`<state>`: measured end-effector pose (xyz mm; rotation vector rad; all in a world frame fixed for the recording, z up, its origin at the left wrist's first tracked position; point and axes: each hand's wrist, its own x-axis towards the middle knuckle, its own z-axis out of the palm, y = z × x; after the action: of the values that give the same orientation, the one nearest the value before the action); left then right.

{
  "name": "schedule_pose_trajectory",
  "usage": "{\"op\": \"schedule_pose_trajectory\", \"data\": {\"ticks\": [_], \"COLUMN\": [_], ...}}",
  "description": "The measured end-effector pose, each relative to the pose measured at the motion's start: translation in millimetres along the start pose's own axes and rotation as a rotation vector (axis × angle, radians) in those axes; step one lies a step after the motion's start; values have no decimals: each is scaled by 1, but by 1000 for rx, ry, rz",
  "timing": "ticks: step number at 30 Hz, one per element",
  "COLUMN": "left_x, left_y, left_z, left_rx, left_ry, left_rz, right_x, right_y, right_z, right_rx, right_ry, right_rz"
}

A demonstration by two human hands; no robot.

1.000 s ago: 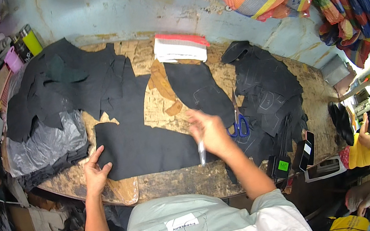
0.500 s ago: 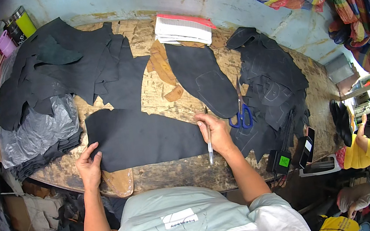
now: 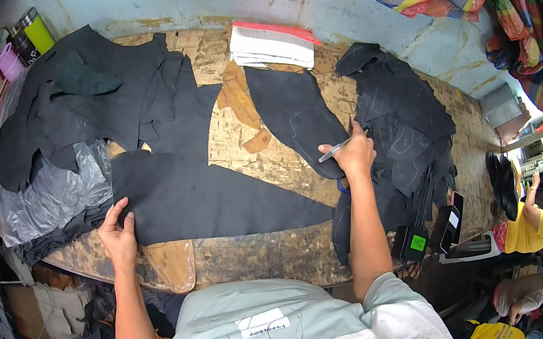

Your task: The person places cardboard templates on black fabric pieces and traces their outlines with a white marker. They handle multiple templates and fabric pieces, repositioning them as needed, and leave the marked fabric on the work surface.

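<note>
Clasping pen, right hand outstretched, left hand curled at black sheet, its grip unclear.

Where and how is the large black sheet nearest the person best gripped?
Probably pinch the tapered right tip of the black sheet, coming from the right, over and under: it appears to lie flat and narrows there, while the left hand is at the broad left edge.

Broad black sheet, spread on the worn tabletop, tapering rightward, slim pen, held aslant
</note>
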<state>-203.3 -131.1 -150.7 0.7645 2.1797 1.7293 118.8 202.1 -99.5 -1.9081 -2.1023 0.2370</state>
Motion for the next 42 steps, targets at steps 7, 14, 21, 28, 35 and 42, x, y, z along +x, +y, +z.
{"op": "schedule_pose_trajectory", "data": {"ticks": [7,14,21,28,35,42], "left_x": [-21,-54,-17,28,27,1], "left_y": [53,93,123,109,93,110], "left_z": [31,125,145,76,61,76], "left_rx": [432,-772,-1541,-1644,-1647,-1633], "left_ry": [204,-1023,-504,-328,-304,-409], "left_rz": [399,-845,-999,-677,-666,-841], "right_x": [16,-44,-86,-91,-86,-71], "right_y": [-4,-69,-84,-94,-104,-84], "right_z": [-9,-76,-146,-150,-144,-97], "right_rx": [3,939,1302,1280,1409,1257], "right_ry": [-71,-68,-561,-643,-807,-776], "right_rz": [7,-300,-536,-531,-487,-412]}}
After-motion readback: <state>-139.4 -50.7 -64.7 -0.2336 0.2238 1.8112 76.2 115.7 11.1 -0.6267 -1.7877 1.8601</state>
